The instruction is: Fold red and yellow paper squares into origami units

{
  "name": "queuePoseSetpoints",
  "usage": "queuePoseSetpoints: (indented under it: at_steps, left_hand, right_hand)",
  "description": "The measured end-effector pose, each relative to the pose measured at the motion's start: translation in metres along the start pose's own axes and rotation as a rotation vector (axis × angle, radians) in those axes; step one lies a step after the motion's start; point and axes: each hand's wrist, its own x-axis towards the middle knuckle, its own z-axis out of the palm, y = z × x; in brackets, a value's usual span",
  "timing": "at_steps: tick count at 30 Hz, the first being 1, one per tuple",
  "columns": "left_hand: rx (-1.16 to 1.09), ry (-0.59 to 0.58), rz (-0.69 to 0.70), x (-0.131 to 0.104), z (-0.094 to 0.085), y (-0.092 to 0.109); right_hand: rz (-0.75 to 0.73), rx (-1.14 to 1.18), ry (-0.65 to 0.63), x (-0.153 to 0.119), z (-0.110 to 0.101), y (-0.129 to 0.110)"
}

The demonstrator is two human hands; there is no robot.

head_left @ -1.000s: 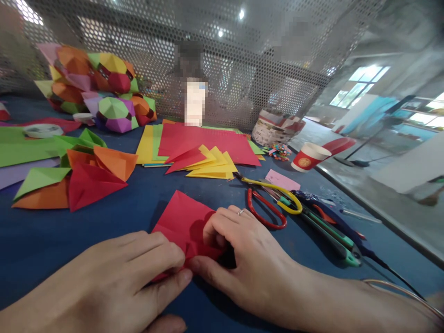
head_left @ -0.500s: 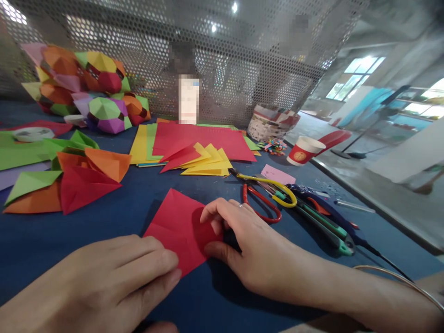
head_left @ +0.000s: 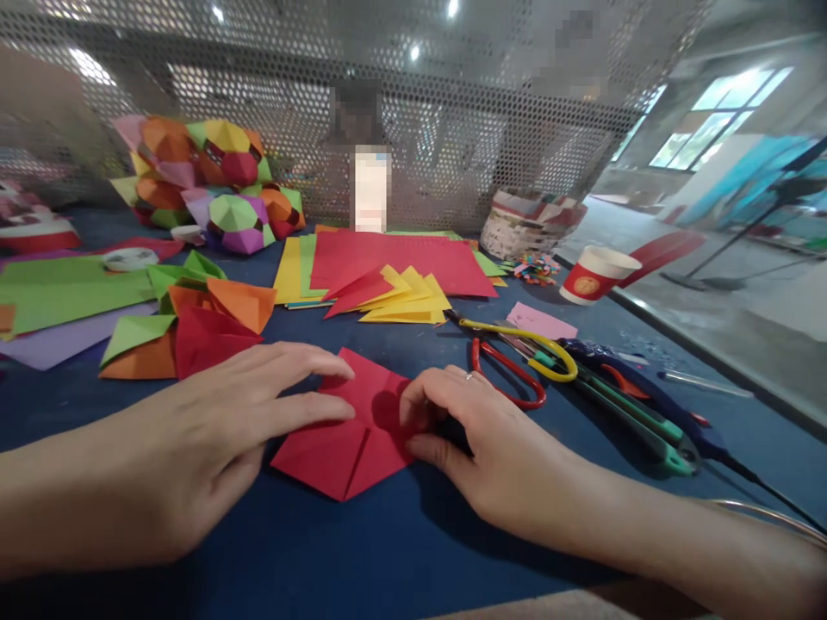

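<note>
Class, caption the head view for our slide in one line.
Left hand and right hand at a folded red paper on a blue table, scissors and paper cup to the right.

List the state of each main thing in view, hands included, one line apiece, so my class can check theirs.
Red paper, partly folded
Left hand, open, fingers over the red paper
Right hand, curled at the paper's right side
Scissors, lying down, handles apart
Paper cup, upright
Large sheets, flat, stacked
Yellow pieces, folded, overlapping
Paper balls, assembled, heaped
</note>
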Motion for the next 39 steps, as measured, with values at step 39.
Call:
queuePoseSetpoints:
  at_steps: [39]
  left_hand:
    - [-0.318,-0.060,0.035,0.023,0.028,0.018]
  right_hand:
    - [-0.578,-0.235,-0.272,-0.004,-0.010,-0.003]
